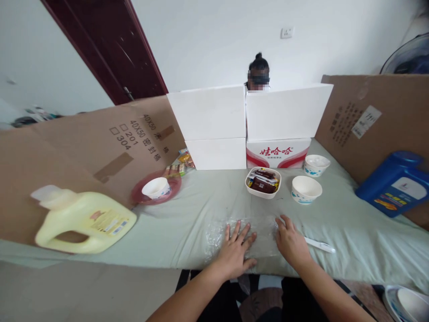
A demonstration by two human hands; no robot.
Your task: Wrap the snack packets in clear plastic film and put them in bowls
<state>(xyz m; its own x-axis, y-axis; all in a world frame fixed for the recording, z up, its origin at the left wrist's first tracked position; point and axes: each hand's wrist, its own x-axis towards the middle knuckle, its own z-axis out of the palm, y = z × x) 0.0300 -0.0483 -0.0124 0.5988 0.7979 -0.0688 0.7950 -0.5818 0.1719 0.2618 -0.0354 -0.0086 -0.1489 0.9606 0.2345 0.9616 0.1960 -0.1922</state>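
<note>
Left hand point(234, 252), right hand point(291, 243) lie on film point(216, 237) before 娃哈哈 box point(278, 153).

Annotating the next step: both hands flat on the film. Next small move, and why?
Probably slide both palms outward to smooth the film: the left hand and right hand lie flat on it, side by side, and it looks wrinkled.

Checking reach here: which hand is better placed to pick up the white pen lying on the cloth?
The right hand, probably: the white pen lies just beside it; the left hand rests flat farther away.
</note>
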